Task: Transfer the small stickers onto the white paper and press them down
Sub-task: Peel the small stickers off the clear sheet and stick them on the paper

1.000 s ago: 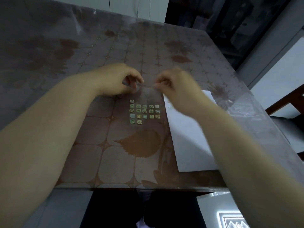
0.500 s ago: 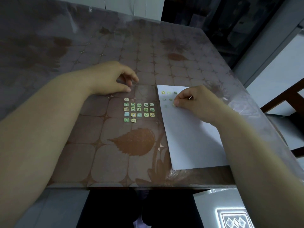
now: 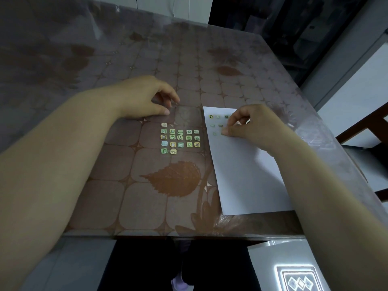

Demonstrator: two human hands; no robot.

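Note:
A white paper (image 3: 247, 177) lies on the right of the table. Several small stickers (image 3: 218, 117) sit in rows near its far left corner. My right hand (image 3: 249, 124) rests on the paper with fingers curled, thumb and fingertips pressing down at a spot in the third row; what lies under them is hidden. A transparent sheet with several green and yellow stickers (image 3: 180, 138) lies to the left of the paper. My left hand (image 3: 147, 99) rests on the table above that sheet, fingers loosely curled, fingertips on the sheet's far edge.
The table (image 3: 105, 185) carries a glossy brown leaf-patterned cover; its near edge runs across the lower frame. A wooden chair (image 3: 365, 131) stands at the right. The floor shows below.
My right hand has gone from beside my left hand, above the sticker sheet, over to the white paper and set its fingertips down. The left hand has stayed nearly still.

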